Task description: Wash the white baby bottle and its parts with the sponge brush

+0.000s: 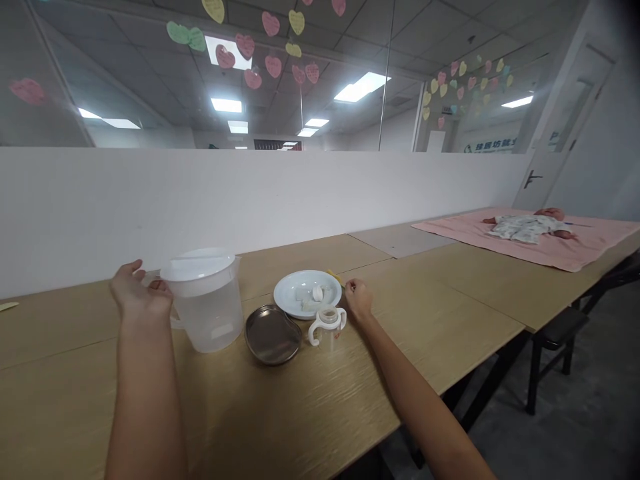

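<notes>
At the left, my left hand (143, 288) is at the handle side of a clear plastic pitcher (210, 323) with a white lid, its fingers curled loosely about the handle, which it partly hides. My right hand (359, 300) is closed beside the right rim of a white plate (285, 293). A thin yellow item (334, 275) runs from the plate's edge toward its fingers; whether they grip it is unclear. Several small pale pieces lie on the plate, including a white teat-like part (317, 293). Just in front stands an uncapped clear bottle (329, 333) with two white handles.
A metal kidney-shaped tray (273, 337) lies between pitcher and bottle. Farther right, a baby doll (527, 228) in patterned clothes rests on a pink towel (450, 228). A white wall (280, 193) bounds the table's back. A dark stool (557, 330) stands by its front edge.
</notes>
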{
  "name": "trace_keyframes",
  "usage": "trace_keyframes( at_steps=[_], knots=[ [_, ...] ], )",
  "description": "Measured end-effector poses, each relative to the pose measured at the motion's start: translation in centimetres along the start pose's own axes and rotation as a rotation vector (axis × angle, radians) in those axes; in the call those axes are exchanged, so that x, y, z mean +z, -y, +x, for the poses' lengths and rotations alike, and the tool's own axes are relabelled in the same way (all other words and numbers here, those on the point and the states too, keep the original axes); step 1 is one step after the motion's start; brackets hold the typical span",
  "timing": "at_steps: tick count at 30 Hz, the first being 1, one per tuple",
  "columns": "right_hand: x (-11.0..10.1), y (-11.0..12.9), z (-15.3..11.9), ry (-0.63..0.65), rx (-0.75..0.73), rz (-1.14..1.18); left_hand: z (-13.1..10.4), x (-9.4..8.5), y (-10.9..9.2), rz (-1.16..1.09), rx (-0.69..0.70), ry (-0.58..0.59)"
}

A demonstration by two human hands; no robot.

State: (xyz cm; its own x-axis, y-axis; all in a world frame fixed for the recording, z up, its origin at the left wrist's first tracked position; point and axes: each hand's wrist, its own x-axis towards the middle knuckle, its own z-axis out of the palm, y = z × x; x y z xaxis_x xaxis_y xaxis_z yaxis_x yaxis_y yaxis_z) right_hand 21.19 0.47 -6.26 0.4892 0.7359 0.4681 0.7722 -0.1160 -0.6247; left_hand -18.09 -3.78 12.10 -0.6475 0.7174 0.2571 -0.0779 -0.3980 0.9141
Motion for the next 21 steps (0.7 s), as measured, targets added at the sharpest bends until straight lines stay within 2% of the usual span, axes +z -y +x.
trace_keyframes(
  at_steps=[2,3,7,10,12,13,15,16,18,19,21],
  knots=[
    [0.0,-0.1,0.0,0.055,0.022,-0.107,-0.7,0.9,-0.3,-0.027,-0.168,-0.101],
    [0.0,-0.1,-0.1,0.089,0.026,-0.155,-0.9,1.3,-0.2,-0.028,-0.207,-0.142],
    [0.1,-0.3,-0.3,0.206,0.008,-0.248,-1.0,1.6,0.5,0.070,-0.146,-0.171],
    [0.2,-0.3,-0.5,0.236,-0.003,-0.274,-0.5,0.0,0.3,0.369,-0.002,-0.144],
    [0.3,-0.3,-0.6,0.240,-0.011,-0.286,-1.2,-1.2,-1.1,0.576,0.073,-0.149],
    [0.3,-0.3,-0.6,0.239,-0.015,-0.290,-2.0,-1.6,-2.1,0.810,0.097,-0.142],
    [0.4,-0.3,-0.6,0.235,-0.023,-0.294,-5.0,-1.4,-4.4,1.157,0.181,0.066],
    [0.4,-0.3,-0.6,0.232,-0.025,-0.296,-7.0,-0.7,-5.5,1.212,0.283,0.159],
    [0.4,-0.3,-0.7,0.231,-0.027,-0.299,-11.3,1.8,-6.4,1.179,0.459,0.428],
    [0.4,-0.3,-0.8,0.232,-0.028,-0.299,-13.2,3.4,-6.1,1.112,0.537,0.611],
    [0.2,-0.3,-0.8,0.232,-0.030,-0.298,-15.9,6.8,-3.9,1.028,0.652,0.922]
  ],
)
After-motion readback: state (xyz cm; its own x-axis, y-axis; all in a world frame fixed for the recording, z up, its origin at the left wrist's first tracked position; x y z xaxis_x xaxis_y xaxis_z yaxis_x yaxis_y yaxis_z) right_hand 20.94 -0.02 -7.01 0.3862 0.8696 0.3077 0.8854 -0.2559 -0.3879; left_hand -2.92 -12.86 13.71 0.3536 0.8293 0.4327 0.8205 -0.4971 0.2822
